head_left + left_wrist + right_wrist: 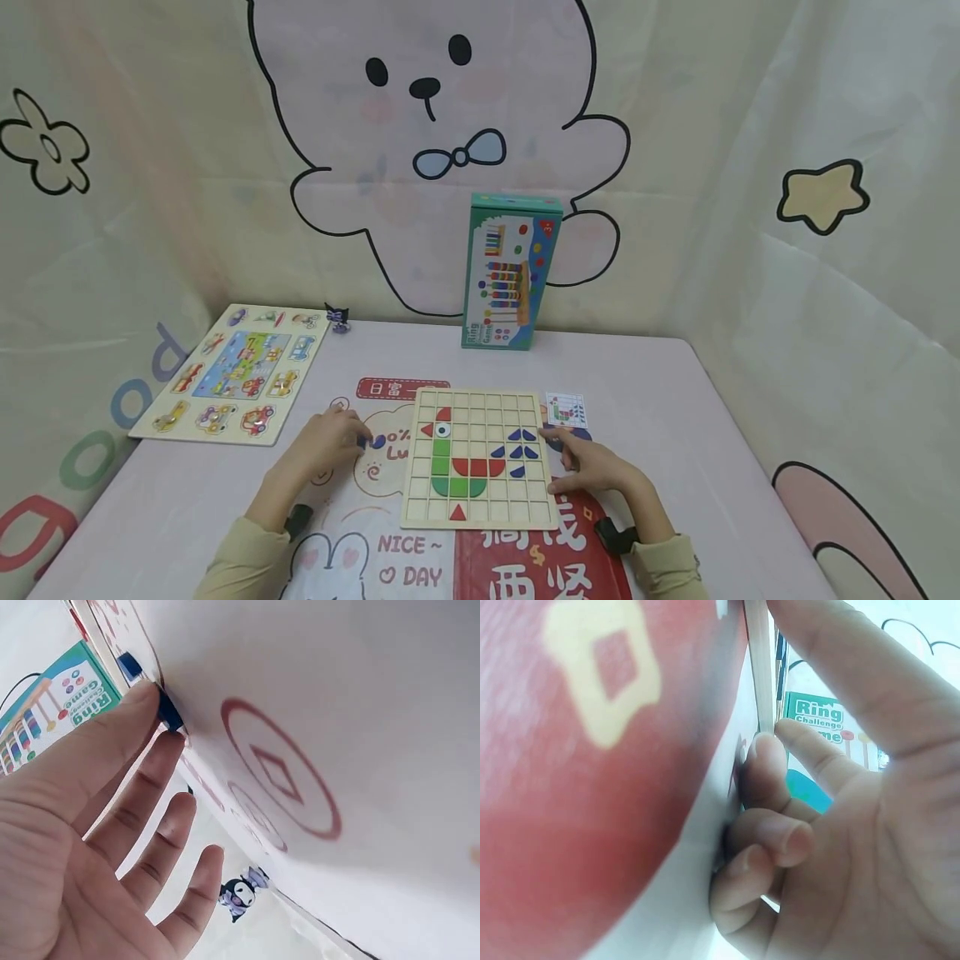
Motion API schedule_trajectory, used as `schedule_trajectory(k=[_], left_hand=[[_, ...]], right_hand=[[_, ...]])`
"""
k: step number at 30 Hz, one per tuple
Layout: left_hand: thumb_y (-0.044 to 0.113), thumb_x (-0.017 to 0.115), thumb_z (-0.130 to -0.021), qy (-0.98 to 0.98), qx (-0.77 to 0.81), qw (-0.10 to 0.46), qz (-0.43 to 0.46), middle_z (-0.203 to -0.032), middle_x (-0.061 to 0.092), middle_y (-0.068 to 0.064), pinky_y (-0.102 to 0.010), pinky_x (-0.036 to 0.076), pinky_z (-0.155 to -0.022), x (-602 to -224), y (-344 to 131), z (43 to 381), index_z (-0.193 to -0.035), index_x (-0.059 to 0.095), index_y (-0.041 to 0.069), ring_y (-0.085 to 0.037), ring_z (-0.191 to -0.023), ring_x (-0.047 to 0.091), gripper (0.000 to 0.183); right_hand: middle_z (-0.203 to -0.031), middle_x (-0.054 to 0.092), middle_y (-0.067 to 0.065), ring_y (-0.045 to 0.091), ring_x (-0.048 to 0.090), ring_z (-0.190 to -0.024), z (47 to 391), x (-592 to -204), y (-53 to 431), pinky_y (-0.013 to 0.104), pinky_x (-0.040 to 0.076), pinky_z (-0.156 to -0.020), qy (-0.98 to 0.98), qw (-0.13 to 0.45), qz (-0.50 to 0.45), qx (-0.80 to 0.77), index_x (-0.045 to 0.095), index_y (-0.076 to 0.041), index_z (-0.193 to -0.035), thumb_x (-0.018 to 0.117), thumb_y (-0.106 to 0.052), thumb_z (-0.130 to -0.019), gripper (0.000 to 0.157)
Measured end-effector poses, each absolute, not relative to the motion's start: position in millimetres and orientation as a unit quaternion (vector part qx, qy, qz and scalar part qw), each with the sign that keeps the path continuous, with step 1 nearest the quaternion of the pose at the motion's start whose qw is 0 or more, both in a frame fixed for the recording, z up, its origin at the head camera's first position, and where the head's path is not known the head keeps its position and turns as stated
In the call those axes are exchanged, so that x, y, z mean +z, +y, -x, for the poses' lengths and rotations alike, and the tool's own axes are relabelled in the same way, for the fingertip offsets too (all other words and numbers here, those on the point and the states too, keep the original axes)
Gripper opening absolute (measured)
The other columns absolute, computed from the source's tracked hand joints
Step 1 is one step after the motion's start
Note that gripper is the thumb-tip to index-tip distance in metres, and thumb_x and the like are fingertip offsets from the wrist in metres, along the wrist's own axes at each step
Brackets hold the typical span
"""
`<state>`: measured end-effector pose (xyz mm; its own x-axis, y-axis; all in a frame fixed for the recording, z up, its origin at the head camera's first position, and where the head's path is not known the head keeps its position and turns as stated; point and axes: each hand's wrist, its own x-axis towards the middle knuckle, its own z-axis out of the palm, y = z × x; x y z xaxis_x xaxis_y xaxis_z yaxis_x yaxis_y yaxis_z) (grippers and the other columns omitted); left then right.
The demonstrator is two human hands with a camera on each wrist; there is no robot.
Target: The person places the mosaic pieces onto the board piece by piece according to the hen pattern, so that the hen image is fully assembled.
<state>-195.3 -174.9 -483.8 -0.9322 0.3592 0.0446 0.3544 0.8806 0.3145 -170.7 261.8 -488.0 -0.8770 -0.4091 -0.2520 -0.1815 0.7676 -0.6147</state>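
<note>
A wooden grid board [480,460] lies mid-table, with green, red and blue pieces laid in a bird-like picture. To its left, my left hand [330,442] pinches a blue piece [171,711] between thumb and forefinger, close to the table sheet. Its other fingers are spread apart. A second blue piece [380,442] rests on the sheet between that hand and the board. My right hand [592,463] touches the board's right edge with extended thumb and forefinger. The right wrist view shows its remaining fingers bent.
A small pattern card [566,410] lies off the board's upper right corner. At the back stands a green Ring Game box [510,271]. A vehicle puzzle board [288,417] occupies the left side, with a small dark figurine [338,317] by its far corner.
</note>
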Motion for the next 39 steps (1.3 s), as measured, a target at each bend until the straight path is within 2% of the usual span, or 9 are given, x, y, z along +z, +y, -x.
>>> schedule_trajectory(k=[8, 13, 22, 34, 39], left_hand=[[0.009, 0.075, -0.071, 0.968, 0.164, -0.007, -0.188, -0.084, 0.063, 0.008, -0.047, 0.042, -0.082, -484, -184, 193, -0.08, 0.072, 0.021, -0.021, -0.092, 0.053, 0.016], [0.013, 0.079, -0.068, 0.966, 0.153, -0.013, -0.209, -0.083, 0.063, 0.009, -0.046, 0.043, -0.08, -485, -187, 193, -0.076, 0.072, 0.022, -0.019, -0.089, 0.052, 0.014], [0.019, 0.077, -0.069, 0.966, 0.144, -0.011, -0.216, -0.076, 0.063, 0.012, -0.043, 0.041, -0.078, -483, -181, 189, -0.079, 0.072, 0.021, -0.013, -0.082, 0.049, 0.011], [0.024, 0.078, -0.067, 0.953, 0.172, -0.025, -0.249, -0.075, 0.06, 0.019, -0.04, 0.04, -0.081, -485, -157, 191, -0.077, 0.07, 0.027, -0.006, -0.079, 0.045, 0.014], [0.023, 0.076, -0.07, 0.948, 0.182, -0.013, -0.261, -0.072, 0.059, 0.02, -0.037, 0.038, -0.079, -484, -143, 192, -0.08, 0.071, 0.028, -0.006, -0.077, 0.043, 0.012]], right_hand=[[-0.078, 0.046, 0.003, 0.011, 0.039, -0.062, 171, -488, 263, 0.023, 0.033, -0.052, 0.923, 0.188, 0.163, -0.295, 0.039, -0.021, -0.14, 0.077, -0.042, -0.069, 0.084], [-0.078, 0.045, 0.003, 0.011, 0.039, -0.062, 172, -489, 263, 0.023, 0.033, -0.051, 0.924, 0.189, 0.161, -0.291, 0.038, -0.022, -0.14, 0.077, -0.043, -0.069, 0.084], [-0.078, 0.046, 0.003, 0.011, 0.039, -0.062, 172, -489, 263, 0.023, 0.033, -0.052, 0.922, 0.191, 0.166, -0.295, 0.038, -0.021, -0.14, 0.077, -0.043, -0.07, 0.084], [-0.078, 0.046, 0.004, 0.011, 0.039, -0.062, 172, -490, 264, 0.023, 0.034, -0.052, 0.92, 0.19, 0.166, -0.3, 0.038, -0.021, -0.141, 0.077, -0.043, -0.07, 0.084], [-0.078, 0.046, 0.004, 0.012, 0.039, -0.062, 171, -490, 263, 0.024, 0.034, -0.052, 0.92, 0.188, 0.168, -0.3, 0.037, -0.021, -0.141, 0.077, -0.043, -0.07, 0.084]])
